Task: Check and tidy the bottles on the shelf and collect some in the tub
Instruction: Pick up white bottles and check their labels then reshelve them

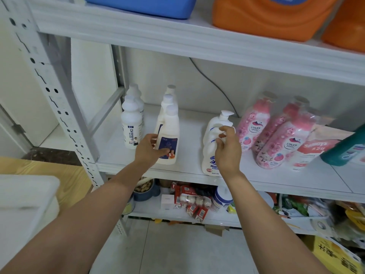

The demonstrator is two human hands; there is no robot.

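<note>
Head view is showing the white tub (25, 204) nearest me, sitting low at my left beside a wood-grain surface (49, 169), well apart from the bottles. Both my forearms are reaching up and forward to the middle shelf (296, 180).

My left hand (150, 149) is gripping the blue-label bottle (168, 139) low on its body, thumb lying across the label and fingers wrapping round its left side. That bottle is standing upright near the shelf's front edge, long axis vertical, white cap pointing up, label facing me. Two more of its kind are lining up straight behind it.

My right hand (227, 151) is pinching the pump head of the front pump bottle (210, 161), fingertips closing on the white top. This bottle is also standing upright at the front edge, with others of its kind queuing behind it. The rear pump bottle (217, 119) is pointing its nozzle to the right.

Left of my left hand, the Oil enemy bottles (131, 125) are standing upright, caps up. Right of my right hand, pink bottles (276, 135) in clear wrap are standing in a group.

Farther up, a blue jug (148, 6) and orange jugs (266, 18) are sitting on the upper shelf.
</note>
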